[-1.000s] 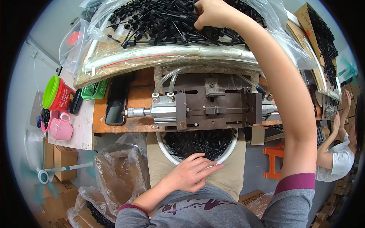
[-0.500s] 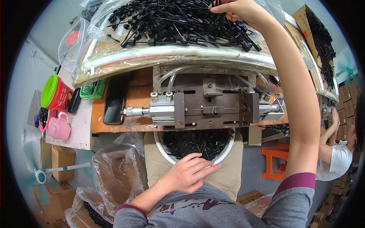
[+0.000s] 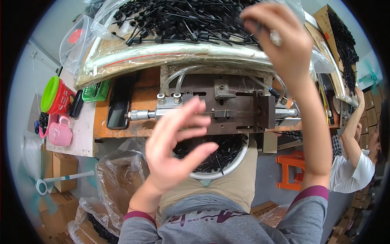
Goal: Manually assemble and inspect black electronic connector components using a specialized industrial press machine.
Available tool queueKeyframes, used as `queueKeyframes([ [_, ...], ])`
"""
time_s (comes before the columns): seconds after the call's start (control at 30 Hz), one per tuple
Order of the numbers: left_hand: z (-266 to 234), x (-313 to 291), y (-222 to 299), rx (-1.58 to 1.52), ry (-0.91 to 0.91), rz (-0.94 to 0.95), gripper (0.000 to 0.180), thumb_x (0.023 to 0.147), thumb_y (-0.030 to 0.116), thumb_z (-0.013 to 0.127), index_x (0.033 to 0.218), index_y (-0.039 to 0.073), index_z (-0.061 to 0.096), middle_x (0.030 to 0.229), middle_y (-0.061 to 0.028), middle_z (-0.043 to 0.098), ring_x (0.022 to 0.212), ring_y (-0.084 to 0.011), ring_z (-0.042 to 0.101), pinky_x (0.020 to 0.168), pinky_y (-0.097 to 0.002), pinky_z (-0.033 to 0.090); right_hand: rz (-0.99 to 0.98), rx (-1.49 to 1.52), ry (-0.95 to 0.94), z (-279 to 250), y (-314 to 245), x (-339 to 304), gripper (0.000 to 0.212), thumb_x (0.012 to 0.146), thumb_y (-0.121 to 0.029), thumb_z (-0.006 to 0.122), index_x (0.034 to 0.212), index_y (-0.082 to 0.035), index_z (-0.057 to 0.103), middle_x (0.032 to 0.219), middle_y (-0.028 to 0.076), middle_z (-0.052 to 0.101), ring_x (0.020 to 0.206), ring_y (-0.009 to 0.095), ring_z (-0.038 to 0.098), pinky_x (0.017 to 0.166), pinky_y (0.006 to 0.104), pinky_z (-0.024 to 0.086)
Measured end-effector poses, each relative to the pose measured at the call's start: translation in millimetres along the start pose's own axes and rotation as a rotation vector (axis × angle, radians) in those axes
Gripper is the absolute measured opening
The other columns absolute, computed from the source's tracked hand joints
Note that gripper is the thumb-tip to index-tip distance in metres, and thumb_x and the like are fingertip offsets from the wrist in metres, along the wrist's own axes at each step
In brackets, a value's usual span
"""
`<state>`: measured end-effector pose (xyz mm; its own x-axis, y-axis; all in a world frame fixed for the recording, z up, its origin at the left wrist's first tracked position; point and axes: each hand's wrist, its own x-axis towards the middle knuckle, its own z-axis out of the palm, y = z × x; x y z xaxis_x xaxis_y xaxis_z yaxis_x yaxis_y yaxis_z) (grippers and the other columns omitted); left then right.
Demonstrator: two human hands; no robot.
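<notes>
Step in hand: picking a part from the heap to feed the press; a judgement from how the hands stand.
Right hand (image 3: 280,40): raised over the heap of black plastic parts (image 3: 183,18), fingers pinched on what looks like a thin black piece; blurred.
Left hand (image 3: 174,150): fingers spread wide, holding nothing, hovering above the bowl (image 3: 239,160).
Next move calls for: likely seating the piece squarely in the narrow slot of the press (image 3: 227,112).
Press: dull brown steel block, silver cylinder, clear hoses, on the wooden bench (image 3: 142,99).
Parts: thin, stemmed, glossy black, on crinkled clear plastic sheet.
Bowl: round, white-rimmed, filled with black parts.
</notes>
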<state>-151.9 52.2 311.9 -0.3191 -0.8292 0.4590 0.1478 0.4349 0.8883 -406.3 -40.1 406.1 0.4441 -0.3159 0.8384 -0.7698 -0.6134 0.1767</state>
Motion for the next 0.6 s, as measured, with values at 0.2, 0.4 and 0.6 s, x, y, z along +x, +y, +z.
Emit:
queueKeyframes([
  [0.2, 13.7, 30.1, 0.3, -0.228, -0.028, -0.090, 0.048, 0.083, -0.013, 0.071, 0.130, -0.008, 0.060, 0.120, -0.0174, 0.064, 0.104, -0.0227, 0.068, 0.087, -0.0314, 0.061, -0.240, -0.035, -0.005, 5.9, -49.4, -60.5, 0.043, 0.059, -0.005, 0.067, 0.099, 0.011, 0.069, 0.103, 0.019, 0.065, 0.073, 0.026, 0.065, 0.060, 0.0337, 0.056],
  [0.4, 16.2, 16.9, 3.1, 0.304, -0.080, 0.196, 0.045, 0.064, -0.002, 0.087, 0.108, 0.002, 0.076, 0.108, -0.0138, 0.069, 0.088, -0.0197, 0.068, 0.079, -0.0273, 0.058, -0.147, -0.049, 0.082, -4.2, -44.2, -76.5, 0.039, 0.063, 0.001, 0.070, 0.101, 0.011, 0.071, 0.104, 0.020, 0.066, 0.073, 0.025, 0.065, 0.060, 0.0326, 0.055],
  [0.6, 35.1, -18.1, -31.5, 0.638, -0.128, 0.225, 0.039, 0.070, 0.003, 0.083, 0.108, 0.005, 0.075, 0.129, -0.0158, 0.064, 0.101, -0.0267, 0.067, 0.086, -0.0350, 0.059, 0.486, 0.242, 0.308, -27.3, -65.6, -84.4, 0.022, 0.081, 0.010, 0.075, 0.102, 0.006, 0.072, 0.108, 0.016, 0.067, 0.080, 0.017, 0.065, 0.063, 0.0243, 0.055],
])
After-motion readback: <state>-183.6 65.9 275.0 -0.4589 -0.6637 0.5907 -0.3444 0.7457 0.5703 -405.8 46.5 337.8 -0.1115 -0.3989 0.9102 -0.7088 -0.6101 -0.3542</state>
